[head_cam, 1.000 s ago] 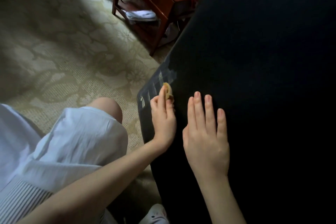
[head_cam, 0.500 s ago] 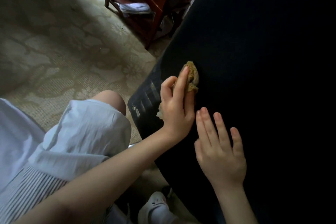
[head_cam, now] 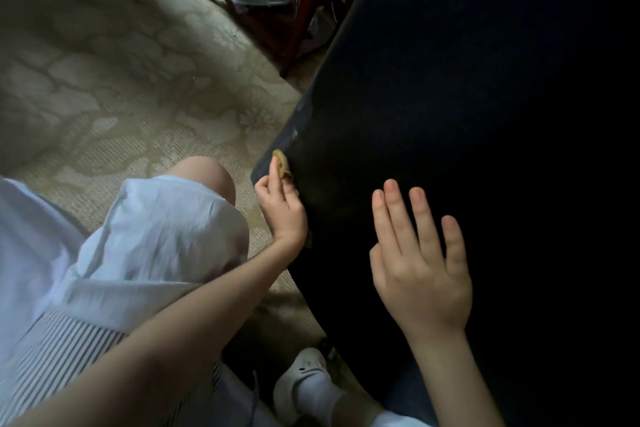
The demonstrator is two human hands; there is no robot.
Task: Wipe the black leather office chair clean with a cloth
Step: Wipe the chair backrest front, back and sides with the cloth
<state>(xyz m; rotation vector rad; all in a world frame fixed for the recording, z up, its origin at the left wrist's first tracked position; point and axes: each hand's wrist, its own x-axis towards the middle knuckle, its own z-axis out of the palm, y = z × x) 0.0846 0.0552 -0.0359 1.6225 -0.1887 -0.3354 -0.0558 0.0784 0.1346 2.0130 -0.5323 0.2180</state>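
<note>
Head view: left hand (head_cam: 282, 210) pinching small yellow-brown crumpled cloth (head_cam: 281, 163) against left edge of black leather office chair (head_cam: 433, 97), fingers closed on it. Right hand (head_cam: 420, 262) flat on chair surface, fingers spread, holding nothing.

The person wears a pale blue-white garment (head_cam: 145, 239) with a striped hem, white sock (head_cam: 313, 392) and pale shoe (head_cam: 298, 378).

Cloth (head_cam: 281, 163) mostly hidden under left hand (head_cam: 282, 210)
</note>
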